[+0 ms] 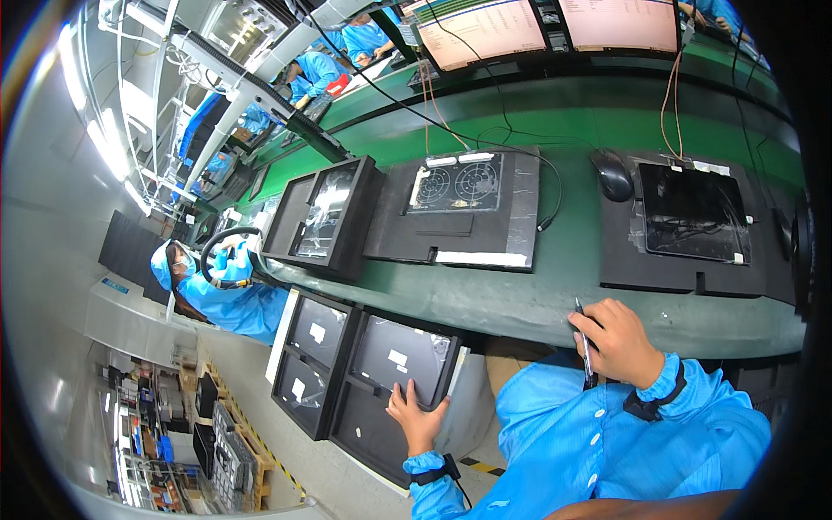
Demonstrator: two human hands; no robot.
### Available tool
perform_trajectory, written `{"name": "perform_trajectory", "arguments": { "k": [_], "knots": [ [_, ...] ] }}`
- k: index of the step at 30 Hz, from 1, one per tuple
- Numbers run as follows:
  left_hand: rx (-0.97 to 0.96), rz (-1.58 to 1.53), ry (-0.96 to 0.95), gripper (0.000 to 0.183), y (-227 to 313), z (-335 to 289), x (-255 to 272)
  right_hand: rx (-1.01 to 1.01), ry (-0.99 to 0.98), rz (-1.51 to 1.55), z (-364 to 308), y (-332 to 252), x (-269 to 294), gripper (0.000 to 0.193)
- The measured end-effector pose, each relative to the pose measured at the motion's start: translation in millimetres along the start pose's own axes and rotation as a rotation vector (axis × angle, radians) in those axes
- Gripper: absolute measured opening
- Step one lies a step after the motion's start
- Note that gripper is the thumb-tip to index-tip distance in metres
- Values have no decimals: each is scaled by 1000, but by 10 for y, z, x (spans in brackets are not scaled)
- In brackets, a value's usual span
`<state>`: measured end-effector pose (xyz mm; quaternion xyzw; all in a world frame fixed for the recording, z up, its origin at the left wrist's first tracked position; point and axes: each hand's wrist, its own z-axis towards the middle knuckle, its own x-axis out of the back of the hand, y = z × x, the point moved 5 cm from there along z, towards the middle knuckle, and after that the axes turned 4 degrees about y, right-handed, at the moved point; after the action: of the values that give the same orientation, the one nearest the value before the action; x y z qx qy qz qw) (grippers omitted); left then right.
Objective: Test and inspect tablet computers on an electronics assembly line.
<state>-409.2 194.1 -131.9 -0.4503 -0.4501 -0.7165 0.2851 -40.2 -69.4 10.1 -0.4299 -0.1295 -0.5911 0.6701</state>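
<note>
My right hand (pixel 622 344) is closed around a dark pen (pixel 588 351), held upright near the front edge of the green bench. Below the bench edge, my left hand (pixel 418 422) has its fingers spread. Its fingertips rest at the lower edge of a flat dark panel (pixel 377 347) with white labels. That panel lies in one compartment of a black foam tray (pixel 368 425). Next to it on the left, another black tray (pixel 328 381) holds two flat pieces wrapped in clear film, each with a white label.
On the green bench (pixel 572 243) stand a black foam box (pixel 368 208), a pad with a circle-patterned panel (pixel 455 184), a tablet-like screen (pixel 693 212) on black foam and a mouse (pixel 613 176). Monitors (pixel 481 33) and loose cables are behind. A co-worker in blue (pixel 230 299) sits at left.
</note>
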Motion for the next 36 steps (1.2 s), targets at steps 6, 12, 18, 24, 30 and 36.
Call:
{"name": "perform_trajectory", "arguments": {
  "k": [6,12,18,24,30,36],
  "knots": [
    [7,-10,-7,99,-29,-1,-14,11,2,-9,9,2,-7,36],
    [5,-2,-9,98,10,-7,7,13,-3,-7,-5,10,-14,38],
    [29,-10,-19,98,-6,-15,8,23,-17,-7,-5,6,-25,38],
    [-9,-28,9,103,-124,-6,-75,29,-17,-6,-44,57,-36,39],
    [59,98,-142,123,-141,56,-77,-2,-12,3,-71,73,-13,46],
    [-109,139,28,112,695,117,171,43,-38,-82,82,54,293,53]
  ]
}}
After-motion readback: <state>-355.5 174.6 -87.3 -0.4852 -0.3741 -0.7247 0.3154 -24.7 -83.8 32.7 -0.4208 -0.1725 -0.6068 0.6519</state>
